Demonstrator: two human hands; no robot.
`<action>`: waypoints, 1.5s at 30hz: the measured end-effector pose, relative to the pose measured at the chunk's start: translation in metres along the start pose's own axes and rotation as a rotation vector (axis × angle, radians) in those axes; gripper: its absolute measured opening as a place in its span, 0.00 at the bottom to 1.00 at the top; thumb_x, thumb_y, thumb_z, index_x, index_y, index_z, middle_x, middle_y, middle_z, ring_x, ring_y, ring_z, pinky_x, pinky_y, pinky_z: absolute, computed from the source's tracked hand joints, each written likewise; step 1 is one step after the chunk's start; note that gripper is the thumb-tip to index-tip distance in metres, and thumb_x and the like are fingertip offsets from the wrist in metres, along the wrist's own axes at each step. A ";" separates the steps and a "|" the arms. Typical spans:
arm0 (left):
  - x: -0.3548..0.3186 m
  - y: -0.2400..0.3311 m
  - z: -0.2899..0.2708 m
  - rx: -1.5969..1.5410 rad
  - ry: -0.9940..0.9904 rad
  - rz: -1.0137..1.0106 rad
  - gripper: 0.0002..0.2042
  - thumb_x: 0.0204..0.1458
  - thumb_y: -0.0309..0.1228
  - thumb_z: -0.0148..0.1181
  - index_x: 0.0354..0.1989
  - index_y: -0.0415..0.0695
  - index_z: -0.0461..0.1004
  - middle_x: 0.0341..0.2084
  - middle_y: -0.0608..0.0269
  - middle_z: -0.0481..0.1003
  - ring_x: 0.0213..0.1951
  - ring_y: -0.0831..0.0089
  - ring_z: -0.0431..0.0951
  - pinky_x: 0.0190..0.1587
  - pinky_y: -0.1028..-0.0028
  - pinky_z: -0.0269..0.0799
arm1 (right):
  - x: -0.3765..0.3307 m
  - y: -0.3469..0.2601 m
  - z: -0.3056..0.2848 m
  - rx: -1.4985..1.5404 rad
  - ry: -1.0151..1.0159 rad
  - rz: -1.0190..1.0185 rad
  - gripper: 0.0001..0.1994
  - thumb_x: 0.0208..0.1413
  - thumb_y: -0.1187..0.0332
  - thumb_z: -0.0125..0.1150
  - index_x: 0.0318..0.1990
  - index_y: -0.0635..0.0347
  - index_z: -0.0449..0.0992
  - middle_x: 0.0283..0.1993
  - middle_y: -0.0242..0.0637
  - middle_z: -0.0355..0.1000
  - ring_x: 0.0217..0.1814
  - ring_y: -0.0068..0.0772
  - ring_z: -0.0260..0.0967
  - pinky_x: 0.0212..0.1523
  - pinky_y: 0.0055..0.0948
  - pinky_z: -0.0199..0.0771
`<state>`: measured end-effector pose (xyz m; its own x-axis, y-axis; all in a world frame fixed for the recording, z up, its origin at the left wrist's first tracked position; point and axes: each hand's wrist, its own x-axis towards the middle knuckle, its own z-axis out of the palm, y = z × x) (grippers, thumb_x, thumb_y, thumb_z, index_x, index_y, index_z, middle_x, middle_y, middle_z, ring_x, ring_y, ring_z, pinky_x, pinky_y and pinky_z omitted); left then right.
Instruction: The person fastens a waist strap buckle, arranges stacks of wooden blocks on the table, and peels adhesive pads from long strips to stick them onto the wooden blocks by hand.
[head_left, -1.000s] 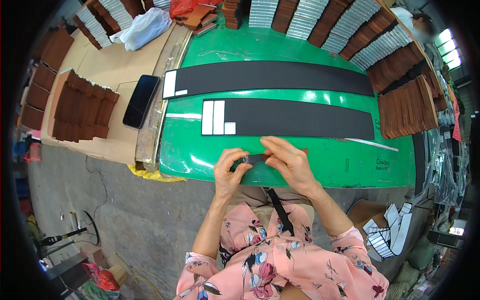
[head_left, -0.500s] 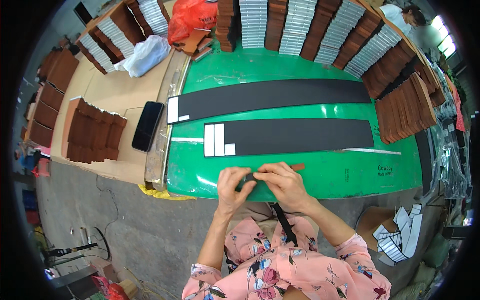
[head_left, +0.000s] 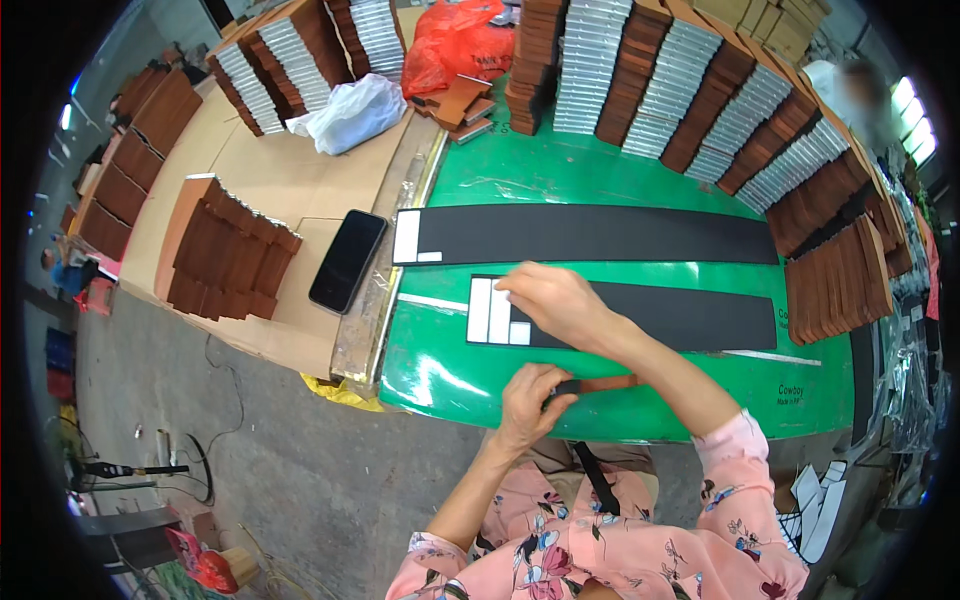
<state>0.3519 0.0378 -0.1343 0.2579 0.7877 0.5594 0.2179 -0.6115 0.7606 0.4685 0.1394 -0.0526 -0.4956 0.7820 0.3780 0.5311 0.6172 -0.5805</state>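
My left hand (head_left: 532, 402), near the green table's front edge, is closed on a brown strip (head_left: 608, 383) by its dark end. The strip points right, passing behind my right forearm. My right hand (head_left: 560, 302) reaches over the nearer black panel (head_left: 690, 312), thumb and finger pinched at the upper end of a white sticker (head_left: 499, 318). This panel carries two long white stickers and a small one at its left end; the hand hides part of it. Parallel behind it lies a longer black panel (head_left: 600, 234), with white stickers on its left end.
A black phone (head_left: 347, 262) and a brown stack (head_left: 225, 255) lie on the cardboard-topped table at left. Brown and silver stacks (head_left: 670, 100) line the green table's back, with more brown pieces (head_left: 840, 285) at right. Red (head_left: 455, 45) and white plastic bags (head_left: 355, 112) sit behind.
My right hand has left my left hand and moved up and forward to the nearer panel's white stickers. My left hand keeps its hold near the front edge. The view has shifted left.
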 end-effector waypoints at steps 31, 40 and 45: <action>-0.005 -0.003 -0.001 -0.151 0.003 -0.210 0.17 0.35 0.26 0.68 0.37 0.38 0.73 0.30 0.56 0.73 0.30 0.63 0.73 0.32 0.71 0.68 | 0.127 0.067 0.088 0.002 0.001 0.126 0.09 0.47 0.74 0.50 0.31 0.71 0.74 0.26 0.53 0.73 0.30 0.43 0.74 0.31 0.31 0.75; 0.002 0.003 -0.012 -0.064 0.073 -0.303 0.14 0.37 0.21 0.65 0.37 0.38 0.73 0.30 0.56 0.73 0.30 0.65 0.72 0.33 0.71 0.68 | -0.007 0.015 -0.066 0.955 -0.145 0.701 0.14 0.58 0.70 0.51 0.48 0.70 0.68 0.40 0.40 0.70 0.42 0.26 0.70 0.42 0.24 0.75; 0.007 0.006 -0.019 -0.009 -0.031 -0.327 0.18 0.37 0.17 0.63 0.41 0.38 0.72 0.37 0.56 0.73 0.38 0.63 0.72 0.38 0.72 0.68 | -0.129 0.012 -0.099 0.908 0.047 0.898 0.13 0.56 0.72 0.53 0.48 0.70 0.71 0.42 0.37 0.71 0.42 0.25 0.70 0.46 0.25 0.73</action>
<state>0.3372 0.0406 -0.1197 0.2045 0.9394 0.2751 0.2859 -0.3261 0.9011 0.6065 0.0544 -0.0372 -0.1735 0.9057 -0.3868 -0.0021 -0.3931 -0.9195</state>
